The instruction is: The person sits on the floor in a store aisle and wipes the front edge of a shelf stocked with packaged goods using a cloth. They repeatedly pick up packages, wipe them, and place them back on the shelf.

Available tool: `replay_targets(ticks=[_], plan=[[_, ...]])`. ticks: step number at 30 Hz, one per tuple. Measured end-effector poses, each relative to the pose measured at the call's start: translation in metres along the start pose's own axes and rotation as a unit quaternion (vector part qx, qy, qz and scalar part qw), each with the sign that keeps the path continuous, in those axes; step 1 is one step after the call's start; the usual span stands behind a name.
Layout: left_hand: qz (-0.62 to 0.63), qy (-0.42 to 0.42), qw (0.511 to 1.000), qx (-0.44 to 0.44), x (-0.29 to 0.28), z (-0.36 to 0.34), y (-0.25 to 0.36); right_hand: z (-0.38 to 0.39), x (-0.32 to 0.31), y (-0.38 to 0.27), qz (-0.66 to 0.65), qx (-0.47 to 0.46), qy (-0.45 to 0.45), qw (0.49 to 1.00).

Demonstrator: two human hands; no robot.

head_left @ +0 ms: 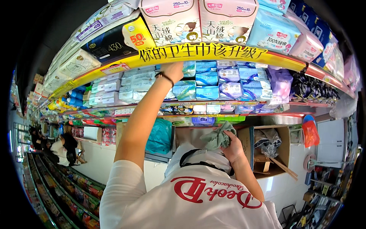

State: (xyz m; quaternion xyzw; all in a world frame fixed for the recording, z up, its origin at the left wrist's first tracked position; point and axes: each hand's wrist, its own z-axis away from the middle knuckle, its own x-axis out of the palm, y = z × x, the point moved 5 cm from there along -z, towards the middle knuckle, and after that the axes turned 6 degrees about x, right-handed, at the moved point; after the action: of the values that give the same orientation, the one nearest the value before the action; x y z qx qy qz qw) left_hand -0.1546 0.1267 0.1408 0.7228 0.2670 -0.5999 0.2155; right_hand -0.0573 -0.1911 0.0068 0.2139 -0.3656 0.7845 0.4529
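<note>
My left arm stretches up and forward to the shelf, with a dark band round the wrist. My left hand [173, 71] is beneath the yellow shelf strip [198, 54], among stacked blue packs [206, 79] and pale tissue packs [143, 81]. Its fingers are hidden by the strip, so whether it holds anything does not show. In front of my waist, my right hand [233, 148] is closed round a crumpled grey-green cloth [217, 136].
Above the strip stand pink sanitary-pad packs [171, 21] and a light-blue pack [272, 30]. Below are a teal plastic bag [159, 136] and an open cardboard box [246, 145] holding plastic wrap. People [63, 149] are at the far left, beside low stocked shelves [57, 191].
</note>
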Motion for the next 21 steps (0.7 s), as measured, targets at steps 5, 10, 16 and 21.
replay_targets(ticks=[5, 10, 16, 21], plan=[[0.052, 0.147, 0.988, 0.019, -0.086, 0.087, 0.041, 0.020, 0.041, 0.012, -0.064, -0.062, 0.010, 0.996], [0.360, 0.088, 0.929, -0.017, -0.107, 0.172, 0.053, 0.066, 0.125, -0.002, 0.007, -0.377, -0.070, 0.924], [0.721, 0.100, 0.684, -0.041, -0.062, 0.236, 0.053, 0.075, 0.191, 0.029, 0.485, -0.560, 0.106, 0.663], [0.589, 0.224, 0.774, 0.055, -0.074, 0.250, 0.025, 0.064, 0.164, 0.096, 0.314, -0.380, 0.072, 0.867]])
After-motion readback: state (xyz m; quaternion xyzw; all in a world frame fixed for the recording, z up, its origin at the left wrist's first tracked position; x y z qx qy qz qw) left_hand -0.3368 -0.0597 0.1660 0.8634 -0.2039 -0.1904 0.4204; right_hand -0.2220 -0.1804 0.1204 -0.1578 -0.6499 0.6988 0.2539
